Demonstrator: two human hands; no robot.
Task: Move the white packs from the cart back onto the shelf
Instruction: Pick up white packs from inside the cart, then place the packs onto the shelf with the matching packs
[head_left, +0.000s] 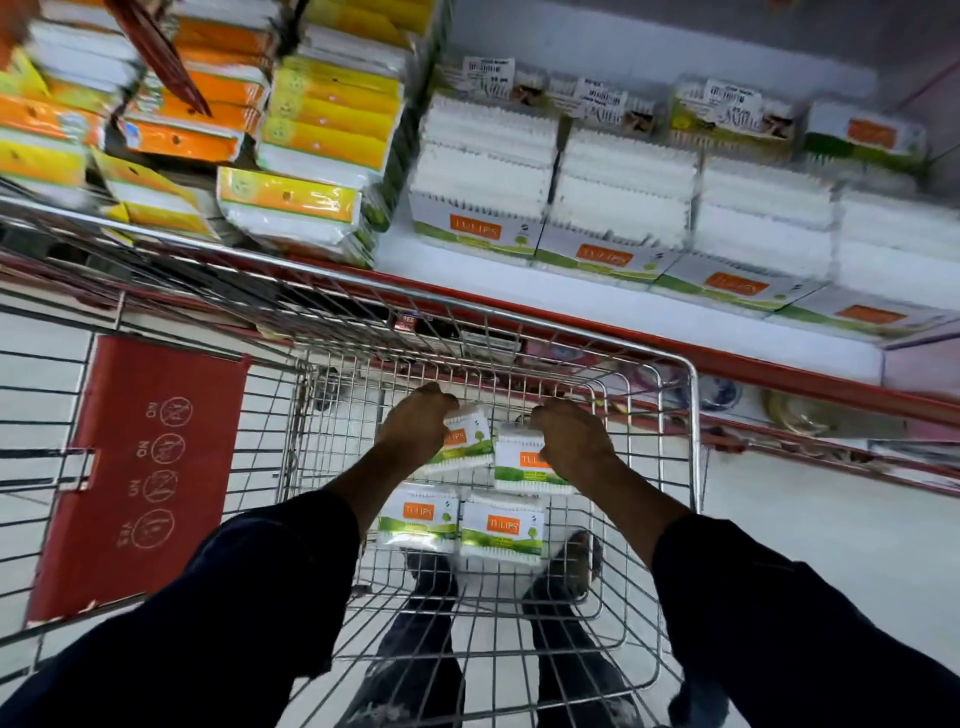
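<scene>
Reaching down into the wire cart (675, 467), the left hand (415, 426) has its fingers curled around one white pack (465, 439) and the right hand (571, 439) has its fingers closed on the top edge of a second white pack (519, 467) just beside it. Two more packs (462, 522) lie side by side on the cart floor nearer the person, while the shelf (571, 312) beyond the cart carries rows of matching white packs (613, 208).
</scene>
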